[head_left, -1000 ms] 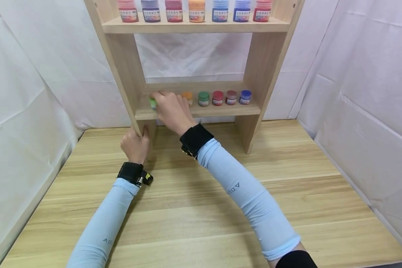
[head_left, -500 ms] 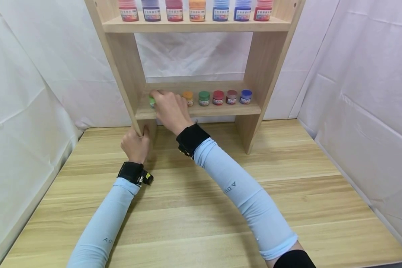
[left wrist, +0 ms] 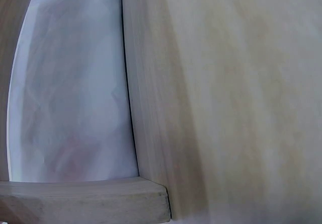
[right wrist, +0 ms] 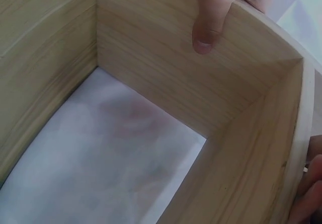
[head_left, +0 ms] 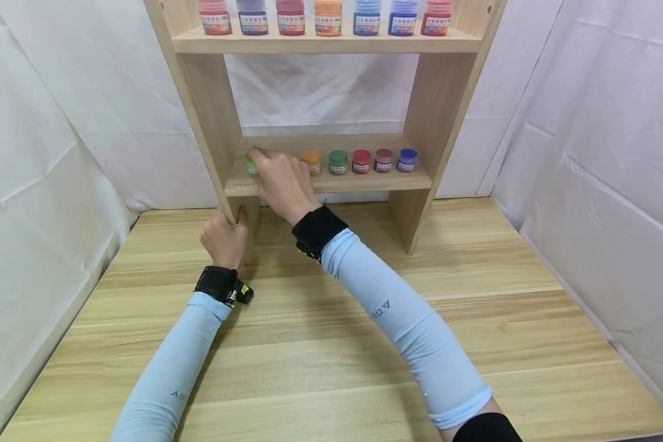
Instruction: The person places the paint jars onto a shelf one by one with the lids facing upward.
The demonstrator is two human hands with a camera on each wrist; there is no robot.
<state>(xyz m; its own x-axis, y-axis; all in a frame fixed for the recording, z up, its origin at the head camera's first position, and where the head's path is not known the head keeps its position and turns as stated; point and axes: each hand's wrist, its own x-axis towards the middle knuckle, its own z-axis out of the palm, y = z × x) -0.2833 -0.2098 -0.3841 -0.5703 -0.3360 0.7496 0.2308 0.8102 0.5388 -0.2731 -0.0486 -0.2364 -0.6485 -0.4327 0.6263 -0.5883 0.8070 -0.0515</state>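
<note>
In the head view, my right hand [head_left: 284,184] reaches over the left end of the lower shelf [head_left: 376,181], its fingers curled at a small light green paint jar [head_left: 252,167]. Only the jar's left side shows; the hand covers the rest. My left hand [head_left: 225,239] grips the lower front edge of the rack's left side panel [head_left: 210,110]. The right wrist view shows the left thumb [right wrist: 206,30] lying against the panel's inner face. Curled right-hand fingers [right wrist: 308,194] appear at that view's right edge, and what they hold is out of sight there.
Right of the hand, small jars stand in a row: orange [head_left: 312,162], green [head_left: 338,162], red [head_left: 361,161], brown [head_left: 383,161] and blue [head_left: 407,160]. Larger bottles line the upper shelf [head_left: 326,44]. The rack stands on a wooden table [head_left: 337,344] between white cloth walls.
The right hand and forearm have shifted slightly left, with the fingers staying at the light green jar. The left hand keeps its grip on the panel.
</note>
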